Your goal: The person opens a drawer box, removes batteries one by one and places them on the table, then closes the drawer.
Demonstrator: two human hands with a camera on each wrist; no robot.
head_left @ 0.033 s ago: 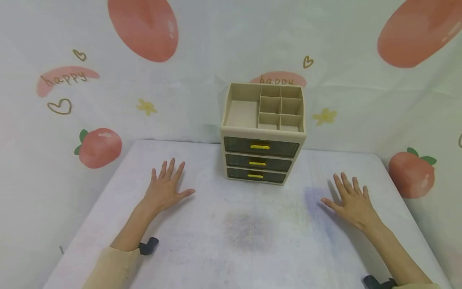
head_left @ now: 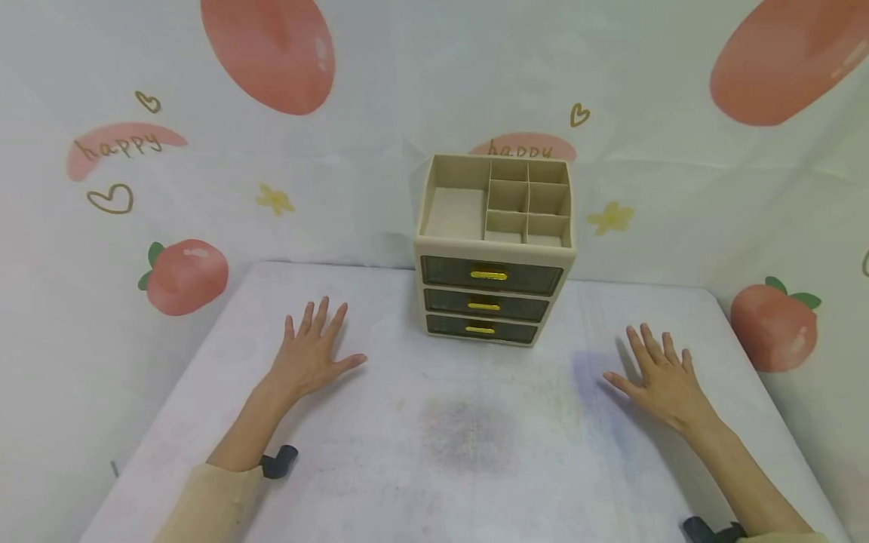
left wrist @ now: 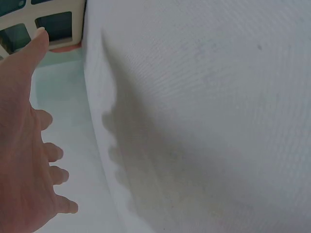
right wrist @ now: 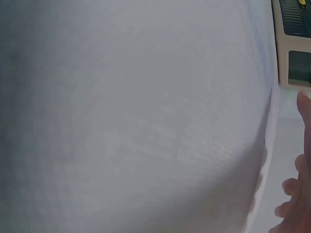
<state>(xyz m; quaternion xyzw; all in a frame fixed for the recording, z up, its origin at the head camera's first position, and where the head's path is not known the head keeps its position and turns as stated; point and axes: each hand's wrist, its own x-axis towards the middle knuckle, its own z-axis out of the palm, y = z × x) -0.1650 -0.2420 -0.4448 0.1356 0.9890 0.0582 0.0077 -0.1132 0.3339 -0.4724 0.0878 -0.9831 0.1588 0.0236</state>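
A beige desktop organizer (head_left: 428, 249) stands upright at the back middle of the table. Its top is split into one large and several small compartments, and below are three dark drawers with yellow handles, all closed. To its left, my left hand (head_left: 308, 358) is held palm down over the table, fingers spread and holding nothing. My right hand (head_left: 668, 388) is on the other side, also palm down with straight, spread fingers and nothing in it. In the left wrist view the thumb (left wrist: 31, 53) overlaps part of the organizer (left wrist: 77, 22); both hands are apart from it.
A white cloth covers the table (head_left: 468, 498), with a greyish stain in the middle and a bluish one toward the right. Behind and at the sides hangs a white curtain (head_left: 380, 98) printed with fruit, hearts and flowers. A dark wrist device (head_left: 280, 461) sits at the left sleeve.
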